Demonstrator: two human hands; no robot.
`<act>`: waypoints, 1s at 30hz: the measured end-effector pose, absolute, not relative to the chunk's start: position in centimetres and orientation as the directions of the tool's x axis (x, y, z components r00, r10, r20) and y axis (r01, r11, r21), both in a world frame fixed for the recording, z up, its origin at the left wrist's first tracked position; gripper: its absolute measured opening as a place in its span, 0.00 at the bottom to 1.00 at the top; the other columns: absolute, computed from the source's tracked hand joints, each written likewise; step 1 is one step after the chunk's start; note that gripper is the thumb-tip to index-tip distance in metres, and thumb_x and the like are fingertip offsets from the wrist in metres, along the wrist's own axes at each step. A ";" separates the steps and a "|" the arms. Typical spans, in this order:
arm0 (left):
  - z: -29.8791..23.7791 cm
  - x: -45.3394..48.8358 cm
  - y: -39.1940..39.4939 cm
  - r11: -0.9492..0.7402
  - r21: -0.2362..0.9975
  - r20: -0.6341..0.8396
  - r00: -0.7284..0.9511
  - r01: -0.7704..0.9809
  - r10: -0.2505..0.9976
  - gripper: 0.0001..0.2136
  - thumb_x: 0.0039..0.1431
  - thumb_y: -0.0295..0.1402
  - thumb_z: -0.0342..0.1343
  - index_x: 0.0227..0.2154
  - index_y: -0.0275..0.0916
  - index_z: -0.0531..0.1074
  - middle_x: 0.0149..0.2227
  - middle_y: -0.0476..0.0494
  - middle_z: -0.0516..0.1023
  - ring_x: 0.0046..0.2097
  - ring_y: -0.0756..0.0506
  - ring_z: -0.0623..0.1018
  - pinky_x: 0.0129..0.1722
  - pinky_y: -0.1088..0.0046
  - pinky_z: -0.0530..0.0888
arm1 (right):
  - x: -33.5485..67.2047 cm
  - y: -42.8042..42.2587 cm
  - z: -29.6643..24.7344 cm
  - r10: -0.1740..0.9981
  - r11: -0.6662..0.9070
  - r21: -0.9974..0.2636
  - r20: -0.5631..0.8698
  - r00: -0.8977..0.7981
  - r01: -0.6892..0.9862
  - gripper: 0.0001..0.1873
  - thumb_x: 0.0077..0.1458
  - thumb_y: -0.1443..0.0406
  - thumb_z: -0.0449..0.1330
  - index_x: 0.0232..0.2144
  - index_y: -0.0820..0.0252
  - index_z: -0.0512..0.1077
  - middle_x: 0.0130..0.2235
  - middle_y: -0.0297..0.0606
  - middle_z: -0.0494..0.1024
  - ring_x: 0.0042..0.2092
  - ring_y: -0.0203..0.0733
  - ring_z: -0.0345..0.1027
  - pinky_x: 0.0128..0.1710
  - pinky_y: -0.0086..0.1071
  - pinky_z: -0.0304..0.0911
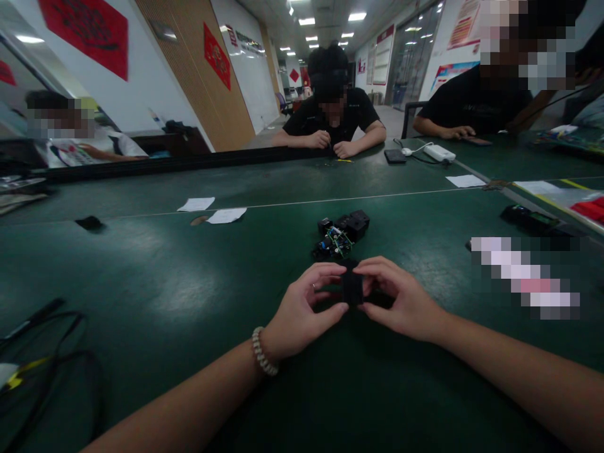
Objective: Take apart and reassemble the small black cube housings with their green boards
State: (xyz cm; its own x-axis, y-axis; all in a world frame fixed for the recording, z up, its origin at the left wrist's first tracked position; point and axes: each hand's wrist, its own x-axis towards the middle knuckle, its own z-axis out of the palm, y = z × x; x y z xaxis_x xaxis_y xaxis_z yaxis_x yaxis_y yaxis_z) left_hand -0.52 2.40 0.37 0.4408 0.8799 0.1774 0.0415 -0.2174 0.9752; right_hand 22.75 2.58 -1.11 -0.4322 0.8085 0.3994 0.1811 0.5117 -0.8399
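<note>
circuit-board cluster [340, 236] blocks just beyond left hand [297, 314]; cables [42, 358] crowd far left; bare table [198, 270] between gives passage.

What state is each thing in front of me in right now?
left hand, pinching the small black part on its left side.
right hand, pinching the same part on its right side.
small black part, held between both hands, low over the table.
circuit board assembly, lying on the table beyond the hands, untouched, board exposed.
paper slips, lying flat, far left.
black cables, lying loose, near left.
</note>
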 end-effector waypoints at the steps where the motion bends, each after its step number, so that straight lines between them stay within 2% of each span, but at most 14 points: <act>1: 0.3 -0.5 2.4 -0.210 0.977 0.173 0.442 0.035 0.880 0.23 0.57 0.26 0.66 0.56 0.40 0.71 0.59 0.36 0.72 0.58 0.38 0.77 0.54 0.58 0.80 | 22.8 2.6 -1.1 0.809 0.517 -0.835 0.405 -0.427 0.189 0.27 0.55 0.73 0.66 0.56 0.52 0.71 0.55 0.45 0.70 0.44 0.43 0.74 0.44 0.43 0.77; 9: 0.2 -0.4 2.4 -0.195 0.976 0.142 0.401 0.095 0.905 0.22 0.57 0.26 0.65 0.55 0.40 0.72 0.58 0.36 0.73 0.54 0.40 0.78 0.51 0.60 0.81 | 22.9 2.5 -1.4 0.792 0.570 -0.791 0.455 -0.407 0.224 0.31 0.55 0.71 0.67 0.59 0.48 0.70 0.55 0.44 0.68 0.54 0.51 0.71 0.50 0.49 0.77; 12: 0.2 -0.5 2.4 -0.174 0.978 0.113 0.405 0.117 0.907 0.22 0.57 0.27 0.65 0.55 0.39 0.71 0.54 0.36 0.75 0.52 0.40 0.79 0.50 0.60 0.81 | 22.8 2.5 -1.4 0.783 0.598 -0.758 0.482 -0.393 0.261 0.31 0.55 0.70 0.67 0.60 0.48 0.69 0.54 0.44 0.68 0.50 0.49 0.72 0.48 0.48 0.77; 17: 0.2 -0.5 2.3 -0.093 0.992 0.047 0.445 0.083 0.894 0.24 0.59 0.29 0.66 0.57 0.39 0.69 0.43 0.40 0.81 0.46 0.41 0.82 0.49 0.59 0.81 | 22.8 2.4 -1.1 0.760 0.641 -0.709 0.533 -0.372 0.293 0.30 0.55 0.69 0.69 0.58 0.51 0.67 0.52 0.44 0.71 0.43 0.45 0.73 0.42 0.45 0.77; 24: 0.4 -0.5 2.3 -0.003 0.999 -0.019 0.465 0.046 0.885 0.26 0.56 0.30 0.69 0.57 0.39 0.69 0.45 0.38 0.83 0.46 0.41 0.84 0.48 0.59 0.81 | 22.7 2.2 -1.0 0.705 0.709 -0.614 0.600 -0.379 0.347 0.28 0.56 0.70 0.68 0.57 0.51 0.67 0.52 0.45 0.72 0.43 0.45 0.74 0.40 0.42 0.77; 30: 0.1 -0.5 2.3 0.014 1.000 -0.020 0.459 0.016 0.888 0.26 0.56 0.28 0.68 0.56 0.39 0.69 0.47 0.37 0.83 0.49 0.39 0.84 0.52 0.55 0.81 | 22.6 2.1 -0.9 0.706 0.708 -0.607 0.598 -0.379 0.362 0.30 0.55 0.69 0.68 0.57 0.50 0.66 0.53 0.44 0.71 0.41 0.44 0.74 0.41 0.44 0.77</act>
